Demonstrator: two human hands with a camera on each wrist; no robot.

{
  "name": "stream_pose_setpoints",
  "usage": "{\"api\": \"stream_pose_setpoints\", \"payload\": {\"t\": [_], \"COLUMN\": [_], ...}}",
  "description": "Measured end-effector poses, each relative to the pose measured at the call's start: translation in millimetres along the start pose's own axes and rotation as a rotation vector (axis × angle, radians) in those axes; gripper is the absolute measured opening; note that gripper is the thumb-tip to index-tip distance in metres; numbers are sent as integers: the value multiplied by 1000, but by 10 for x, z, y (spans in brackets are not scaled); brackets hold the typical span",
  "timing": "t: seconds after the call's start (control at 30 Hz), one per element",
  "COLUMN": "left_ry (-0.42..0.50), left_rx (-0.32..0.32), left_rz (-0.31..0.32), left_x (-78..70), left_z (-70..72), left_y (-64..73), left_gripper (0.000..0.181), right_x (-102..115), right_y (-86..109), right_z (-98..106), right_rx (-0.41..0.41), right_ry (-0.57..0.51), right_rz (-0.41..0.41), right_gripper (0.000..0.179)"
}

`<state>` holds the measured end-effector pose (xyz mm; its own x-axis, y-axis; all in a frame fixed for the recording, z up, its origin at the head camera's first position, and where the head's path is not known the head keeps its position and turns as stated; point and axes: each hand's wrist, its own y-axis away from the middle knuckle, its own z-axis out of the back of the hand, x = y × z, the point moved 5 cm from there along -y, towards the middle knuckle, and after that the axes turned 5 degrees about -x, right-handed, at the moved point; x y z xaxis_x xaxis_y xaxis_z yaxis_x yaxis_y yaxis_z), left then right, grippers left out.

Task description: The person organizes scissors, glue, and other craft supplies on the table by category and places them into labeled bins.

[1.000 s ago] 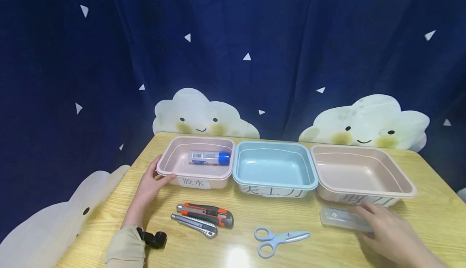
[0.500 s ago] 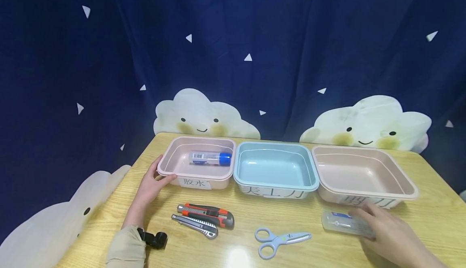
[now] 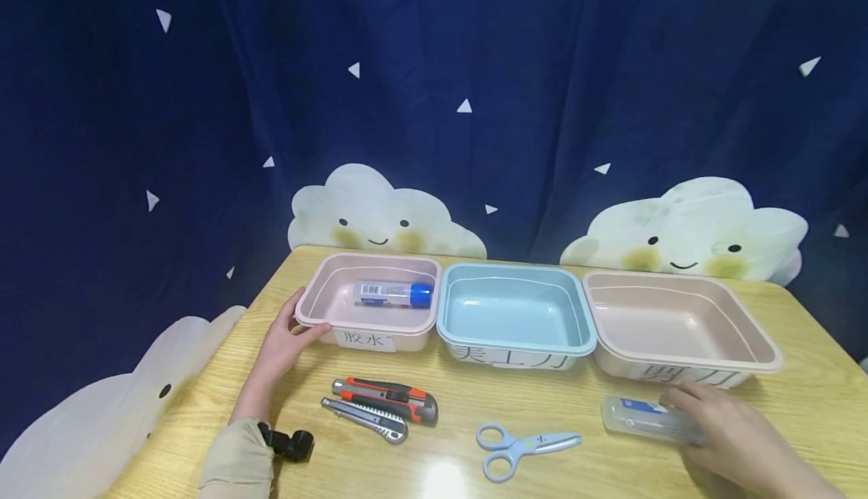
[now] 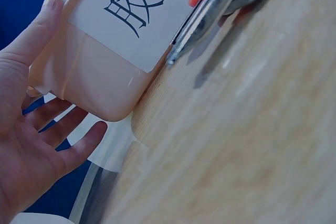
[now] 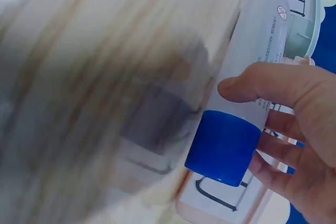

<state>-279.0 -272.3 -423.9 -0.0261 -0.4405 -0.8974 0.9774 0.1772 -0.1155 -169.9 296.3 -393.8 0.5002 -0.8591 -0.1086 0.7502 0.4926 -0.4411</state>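
Note:
In the head view, my right hand [image 3: 728,431] grips a clear glue bottle [image 3: 640,417] at the front right. Its blue cap [image 5: 224,148] shows in the right wrist view, with the thumb just above it and fingers behind. My left hand [image 3: 285,337] holds the near left corner of a pink bin [image 3: 369,329], thumb on the front rim and fingers along the side. Inside that bin lies another glue bottle [image 3: 389,294] with a blue cap. The left wrist view shows the bin's paper label [image 4: 131,14] close to the thumb.
A blue bin [image 3: 515,344] and a beige bin [image 3: 685,359] continue the row to the right. In front lie a red-and-black utility knife [image 3: 389,399], a grey utility knife [image 3: 366,417] and blue scissors [image 3: 525,446]. A dark curtain [image 3: 407,92] hangs behind the table.
The glue bottle in my right hand has turned, bringing its blue label into sight, and has shifted slightly right and nearer. My left hand stays on the pink bin.

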Motion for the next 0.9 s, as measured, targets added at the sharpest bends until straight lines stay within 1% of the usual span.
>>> {"api": "stream_pose_setpoints", "payload": {"t": [0.07, 0.13, 0.23, 0.3, 0.33, 0.4, 0.53, 0.6, 0.7, 0.9], "left_ry": [-3, -8, -8, -9, -9, -9, -9, -7, -9, -14], "left_rx": [1, 4, 5, 3, 3, 2, 4, 4, 2, -4], "left_rz": [4, 10, 17, 19, 18, 20, 23, 21, 18, 14], "left_x": [2, 5, 4, 1, -1, -1, 9, 14, 22, 19], "left_z": [-2, -5, -6, -4, -2, 0, 1, 0, 2, 2], "left_y": [2, 4, 4, 3, 2, 1, 1, 0, -3, -6], "left_gripper": [88, 88, 89, 89, 89, 89, 89, 89, 89, 89], "right_x": [8, 15, 34, 58, 76, 121, 236, 296, 377, 504], "right_y": [-9, -23, -55, -86, -103, -143, -229, -275, -348, -483], "right_z": [33, 56, 78, 97, 111, 148, 227, 254, 282, 319], "right_rx": [-37, -31, 20, 37, 32, 0, -89, -115, -131, -146], "right_ry": [2, 6, 2, -6, -11, -27, -37, -42, -52, -89], "right_rz": [36, 45, 11, -11, -16, -5, 61, 96, 132, 166], "right_gripper": [56, 56, 58, 60, 61, 62, 60, 60, 60, 57]}}
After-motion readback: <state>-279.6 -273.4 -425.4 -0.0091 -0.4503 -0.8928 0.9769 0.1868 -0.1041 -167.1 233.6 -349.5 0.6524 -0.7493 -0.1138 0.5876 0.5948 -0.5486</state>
